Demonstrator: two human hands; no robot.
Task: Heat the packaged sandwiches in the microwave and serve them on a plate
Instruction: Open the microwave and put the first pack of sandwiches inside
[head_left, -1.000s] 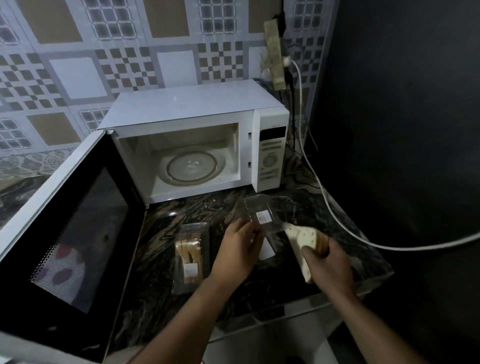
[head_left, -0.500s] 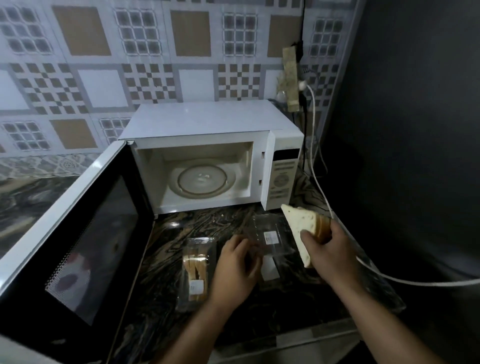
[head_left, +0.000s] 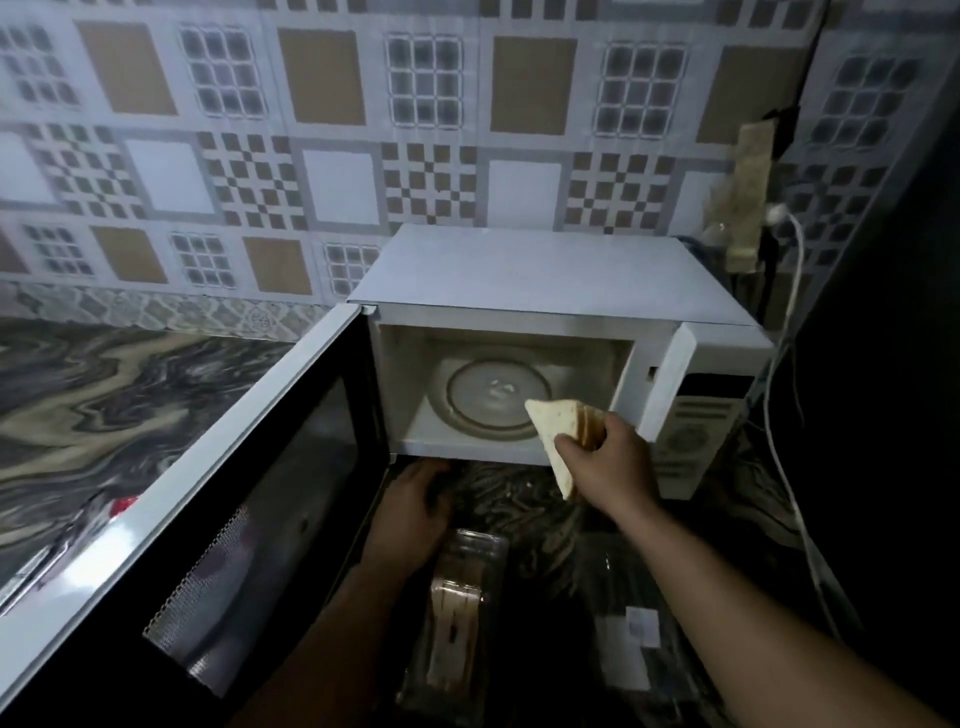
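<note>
Now right hand (head_left: 605, 460) grip pinching bare sandwich (head_left: 563, 434) before open microwave (head_left: 519, 364); left hand (head_left: 410, 512) grip loose, empty, on worktop (head_left: 524, 501). Risks: layers splaying from corner pinch; clipping frame; landing off turntable (head_left: 493, 397).

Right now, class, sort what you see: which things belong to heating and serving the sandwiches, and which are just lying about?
Belong to the job:
- unwrapped sandwich held in the right hand
- microwave, door open, with its turntable bare
- packaged sandwich on the counter, near the left hand
- empty clear package

Just lying about:
- white cable
- tiled wall
</note>
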